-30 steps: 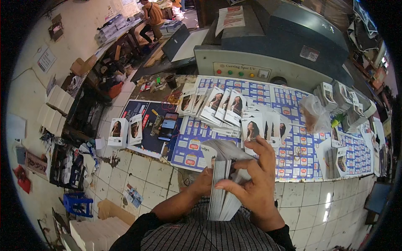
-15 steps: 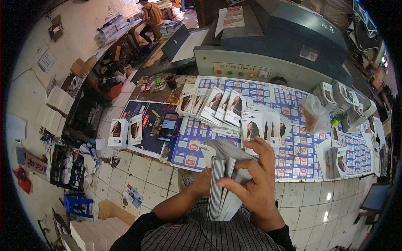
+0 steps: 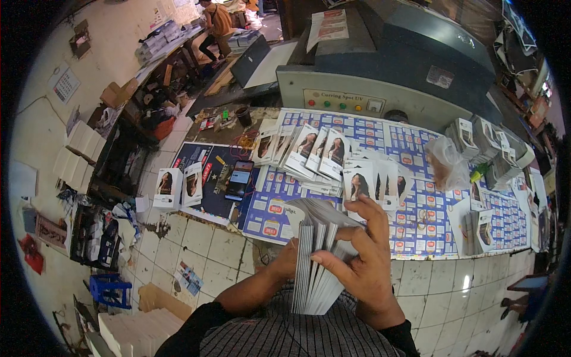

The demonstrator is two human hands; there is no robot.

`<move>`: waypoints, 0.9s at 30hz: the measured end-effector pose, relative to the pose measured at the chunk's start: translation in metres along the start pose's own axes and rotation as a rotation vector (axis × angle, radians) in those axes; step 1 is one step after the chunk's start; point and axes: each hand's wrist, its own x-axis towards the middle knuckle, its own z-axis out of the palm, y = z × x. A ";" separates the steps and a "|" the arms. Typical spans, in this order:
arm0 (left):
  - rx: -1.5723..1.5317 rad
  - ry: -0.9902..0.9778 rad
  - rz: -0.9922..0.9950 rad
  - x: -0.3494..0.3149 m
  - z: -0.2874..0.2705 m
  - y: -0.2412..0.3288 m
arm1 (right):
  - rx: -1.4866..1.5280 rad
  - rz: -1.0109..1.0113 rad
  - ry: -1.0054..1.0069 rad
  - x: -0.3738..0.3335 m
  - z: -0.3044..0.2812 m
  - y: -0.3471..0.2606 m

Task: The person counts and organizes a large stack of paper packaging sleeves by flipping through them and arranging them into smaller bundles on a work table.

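A thick stack of folded white cards (image 3: 315, 294) is held on edge in front of my chest, its upper edges fanned into several bunches. My left hand (image 3: 285, 260) grips the stack's left side, with most of its fingers hidden behind it. On the other side my right hand (image 3: 370, 271) is closed around the stack, its thumb pressed to the card edges and its index finger bent over the top. Just beyond my fingers, loose printed cards (image 3: 358, 180) with a picture of long dark hair lie overlapping on the table.
Blue printed sheets (image 3: 410, 232) cover the table. More card piles (image 3: 297, 152) lie there, with a phone (image 3: 239, 180) to their left and a clear plastic bag (image 3: 446, 163) to their right. Behind stands a large grey machine (image 3: 386, 83). A person (image 3: 217, 27) works far back.
The cards in my hands have parted into more bunches near my right thumb, and the left bunch is thinner. At the lower right edge, someone's feet have come into view.
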 end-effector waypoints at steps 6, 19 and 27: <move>-0.028 0.018 0.028 -0.003 0.000 -0.001 | -0.005 0.004 -0.009 0.001 -0.001 -0.001; -0.513 0.081 -0.154 -0.001 0.007 0.009 | 0.006 0.007 -0.030 0.002 0.000 0.000; -0.113 0.050 -0.018 -0.001 0.001 0.001 | 0.022 0.024 -0.042 0.000 0.002 0.000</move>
